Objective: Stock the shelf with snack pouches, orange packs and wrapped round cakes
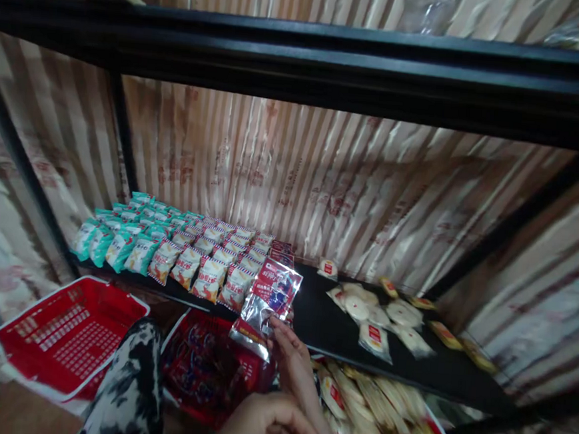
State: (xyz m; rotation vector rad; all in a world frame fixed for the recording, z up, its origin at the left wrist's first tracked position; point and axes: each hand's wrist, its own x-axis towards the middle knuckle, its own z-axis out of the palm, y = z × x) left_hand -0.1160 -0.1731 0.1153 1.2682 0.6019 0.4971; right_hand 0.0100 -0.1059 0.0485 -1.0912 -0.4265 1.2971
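Observation:
My right hand (286, 347) is closed on the lower part of a shiny red and silver snack packet (277, 286), its thumb pressed on the foil. The packet is tilted, in front of a short column of dark red packets (283, 248) on the black shelf. Close below, my left hand (268, 419) is curled with its fingers bent in; what it holds, if anything, is hidden. Left of the held packet stand rows of white snack bags (209, 279) with striped tops, and further left, rows of teal snack bags (99, 245).
Flat pale packets (374, 341) lie loose on the shelf (312, 312) at right. Below stand a red basket (85, 321), a second basket with dark red and blue packets (197, 370), and a heap of pale packets (370, 404). A black beam (302, 51) crosses above.

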